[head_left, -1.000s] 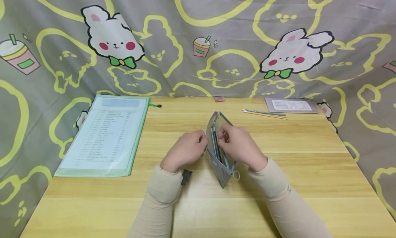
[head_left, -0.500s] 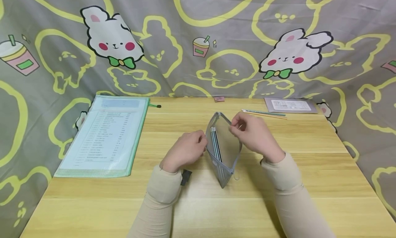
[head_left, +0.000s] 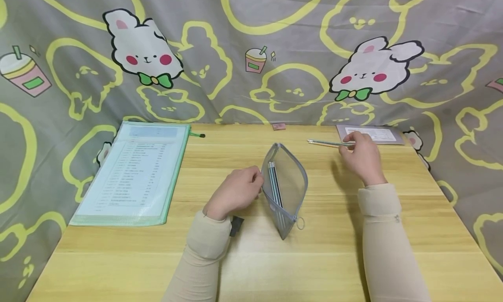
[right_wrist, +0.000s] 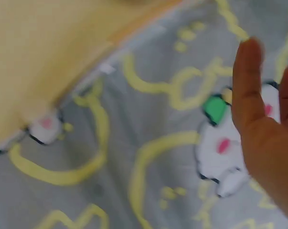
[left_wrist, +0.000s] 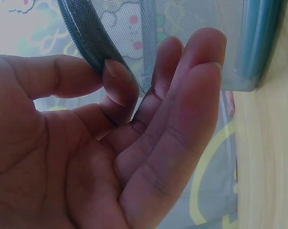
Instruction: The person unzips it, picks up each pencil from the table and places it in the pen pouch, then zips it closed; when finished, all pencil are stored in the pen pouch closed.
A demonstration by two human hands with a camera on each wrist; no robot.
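My left hand (head_left: 236,190) pinches the zipped edge of a grey mesh pencil pouch (head_left: 288,175) between thumb and index finger, its other fingers extended in the left wrist view. The pouch stands upright with its mouth spread wide. Several dark striped pencils (head_left: 276,184) lean inside it. Over to the right, my right hand (head_left: 362,159) is above the loose pencils (head_left: 328,143) on the table, thumb and fingers apart. Its fingers hide the far ends of those pencils, and contact cannot be made out. The right wrist view is blurred and shows no pencil.
A green-edged document pouch (head_left: 125,173) with a printed sheet lies on the left. Toward the back are a small pink eraser-like block (head_left: 279,126) and a mauve packet (head_left: 394,138) with a white label. A patterned curtain (head_left: 220,53) hangs behind the table.
My right hand has come out of the pouch and moved right to the loose pencils. The pouch mouth has widened and fewer pencils show in it. My left hand stays put.
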